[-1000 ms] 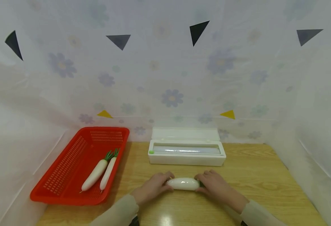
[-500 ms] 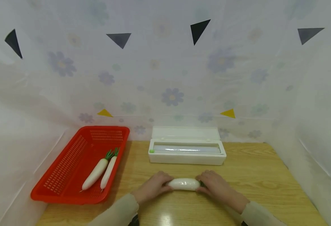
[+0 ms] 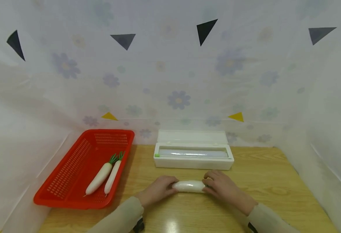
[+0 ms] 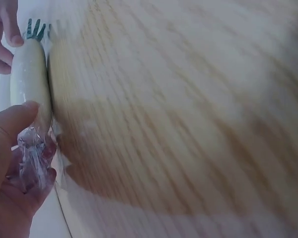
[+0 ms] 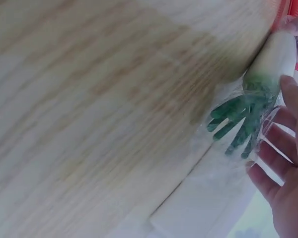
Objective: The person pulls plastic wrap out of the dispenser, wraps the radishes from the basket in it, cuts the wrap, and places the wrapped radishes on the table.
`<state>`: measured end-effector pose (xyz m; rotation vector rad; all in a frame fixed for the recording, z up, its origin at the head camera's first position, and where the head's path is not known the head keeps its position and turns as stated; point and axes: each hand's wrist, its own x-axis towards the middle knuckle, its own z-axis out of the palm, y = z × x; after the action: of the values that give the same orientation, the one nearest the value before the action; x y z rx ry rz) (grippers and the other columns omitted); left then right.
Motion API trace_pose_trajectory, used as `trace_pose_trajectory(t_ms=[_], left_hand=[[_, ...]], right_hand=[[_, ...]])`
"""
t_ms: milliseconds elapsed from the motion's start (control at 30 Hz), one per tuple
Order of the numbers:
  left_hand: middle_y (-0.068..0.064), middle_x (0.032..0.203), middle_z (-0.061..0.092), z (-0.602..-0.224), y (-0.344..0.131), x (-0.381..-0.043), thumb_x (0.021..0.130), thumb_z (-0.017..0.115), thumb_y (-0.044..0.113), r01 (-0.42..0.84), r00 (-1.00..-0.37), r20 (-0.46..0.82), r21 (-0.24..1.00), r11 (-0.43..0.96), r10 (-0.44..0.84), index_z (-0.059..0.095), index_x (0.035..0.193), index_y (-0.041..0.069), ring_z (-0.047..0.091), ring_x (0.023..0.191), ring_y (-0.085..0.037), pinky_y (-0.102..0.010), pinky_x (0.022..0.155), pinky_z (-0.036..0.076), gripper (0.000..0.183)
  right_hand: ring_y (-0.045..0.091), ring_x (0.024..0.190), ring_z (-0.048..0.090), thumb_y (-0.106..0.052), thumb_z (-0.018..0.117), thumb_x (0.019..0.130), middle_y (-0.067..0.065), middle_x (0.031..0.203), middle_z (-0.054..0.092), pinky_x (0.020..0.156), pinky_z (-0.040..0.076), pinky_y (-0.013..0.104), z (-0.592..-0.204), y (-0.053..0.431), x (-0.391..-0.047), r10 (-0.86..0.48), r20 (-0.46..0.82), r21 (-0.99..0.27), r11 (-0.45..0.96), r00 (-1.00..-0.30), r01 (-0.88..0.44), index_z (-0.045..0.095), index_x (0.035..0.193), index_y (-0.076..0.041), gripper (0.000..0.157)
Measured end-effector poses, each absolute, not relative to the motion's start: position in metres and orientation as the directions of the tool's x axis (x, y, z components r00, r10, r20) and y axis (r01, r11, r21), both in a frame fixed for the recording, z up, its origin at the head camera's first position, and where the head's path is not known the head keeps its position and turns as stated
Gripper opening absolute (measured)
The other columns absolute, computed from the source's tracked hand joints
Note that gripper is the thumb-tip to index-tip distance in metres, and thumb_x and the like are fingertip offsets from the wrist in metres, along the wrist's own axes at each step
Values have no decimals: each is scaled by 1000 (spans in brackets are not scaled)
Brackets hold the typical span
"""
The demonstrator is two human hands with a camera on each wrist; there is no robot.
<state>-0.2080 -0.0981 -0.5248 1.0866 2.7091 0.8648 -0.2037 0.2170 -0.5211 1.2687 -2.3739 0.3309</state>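
Observation:
A white radish (image 3: 189, 186) in clear plastic film lies crosswise at the front of the table, between both hands. My left hand (image 3: 159, 191) holds its tip end; in the left wrist view the thumb lies on the radish and the fingers curl about a bunched tail of film (image 4: 34, 161). At the leafy end, my right hand (image 3: 221, 187) pinches the radish, thumb against it. Beyond the green leaves (image 5: 238, 121), loose film spreads out in the right wrist view, with the right fingers behind it.
Behind the hands stands a white cling film box (image 3: 193, 163), lid raised, with a film roll (image 3: 192, 153) inside. To the left, a red basket (image 3: 68, 203) holds two other radishes, one thicker (image 3: 99, 178) and one thinner (image 3: 112, 177). A flowered white curtain (image 3: 147, 103) encloses the wooden table (image 3: 260, 181).
The radish has shifted slightly away from me and its film shine looks different. My right fingers have lifted and re-placed at the leafy end; the left hand stays at the tip.

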Motion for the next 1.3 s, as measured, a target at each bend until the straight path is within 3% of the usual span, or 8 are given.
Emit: trace_pose_trajectory(t_ms=[333, 500, 667, 933, 1100, 1300], left_hand=[[-4, 99, 61, -523, -88, -208, 94, 77, 11, 669, -735, 201, 366, 647, 647, 70, 116, 3, 57, 93, -15, -29, 84, 52, 24], [-4, 96, 64, -520, -90, -212, 92, 78, 10, 644, -744, 153, 424, 636, 651, 71, 117, 3, 57, 89, -13, -29, 81, 52, 26], [-7, 109, 73, -520, -96, -217, 94, 77, 15, 618, -742, 106, 491, 614, 662, 69, 120, 3, 65, 99, -14, -31, 90, 54, 29], [3, 109, 76, -523, -105, -220, 97, 75, 24, 549, -712, 42, 657, 518, 701, 75, 116, 10, 65, 97, 1, -21, 87, 54, 24], [2, 114, 77, -525, -106, -222, 100, 71, 26, 577, -681, 60, 659, 483, 730, 75, 122, 9, 67, 102, 0, -22, 92, 54, 28], [2, 104, 72, -522, -107, -222, 99, 72, 29, 577, -712, 45, 607, 547, 701, 76, 122, 9, 58, 91, -3, -23, 83, 50, 31]], right_hand=[[19, 92, 57, -46, 82, 86, -1, 97, 63, 86, 51, 42, -521, 208, -195, -673, 343, -12, 695, -655, -719, 75, 105, -9, 42], [17, 88, 56, -39, 85, 85, -1, 92, 62, 84, 51, 40, -524, 209, -199, -667, 365, -22, 692, -650, -722, 75, 106, -5, 41], [18, 90, 59, -36, 81, 89, 2, 95, 69, 87, 52, 43, -523, 212, -203, -654, 313, -92, 700, -688, -708, 73, 118, -1, 46], [9, 88, 54, -33, 73, 98, -5, 102, 74, 76, 49, 34, -520, 222, -202, -698, 260, -240, 623, -667, -745, 75, 120, -10, 32], [14, 97, 58, -40, 71, 100, -3, 108, 70, 84, 52, 41, -518, 222, -199, -712, 243, -214, 623, -658, -753, 73, 122, -11, 37], [18, 97, 59, -40, 77, 93, -1, 104, 69, 86, 52, 42, -520, 218, -199, -715, 263, -169, 627, -648, -760, 72, 120, -6, 44]])
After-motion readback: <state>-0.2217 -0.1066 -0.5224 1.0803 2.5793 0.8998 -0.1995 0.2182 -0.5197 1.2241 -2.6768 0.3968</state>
